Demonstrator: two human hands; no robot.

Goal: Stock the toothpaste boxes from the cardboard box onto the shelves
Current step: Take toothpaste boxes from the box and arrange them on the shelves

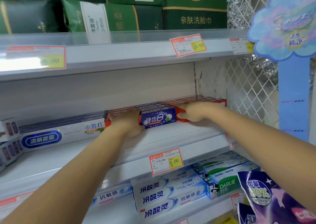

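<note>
Both hands, left (127,121) and right (195,112), clasp the ends of a blue-and-red toothpaste box (158,118) lying on the middle shelf (171,134). Best pushed back squarely, level (ends even). Silver boxes (56,133) crowd beside the left hand; red boxes (205,100) wait behind the right.

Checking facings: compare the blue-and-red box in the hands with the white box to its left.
The blue-and-red box sits farther back, gripped at both ends by the left hand and right hand; the white box is pale, nearer the edge and untouched. Both lie lengthwise on the middle shelf.
</note>
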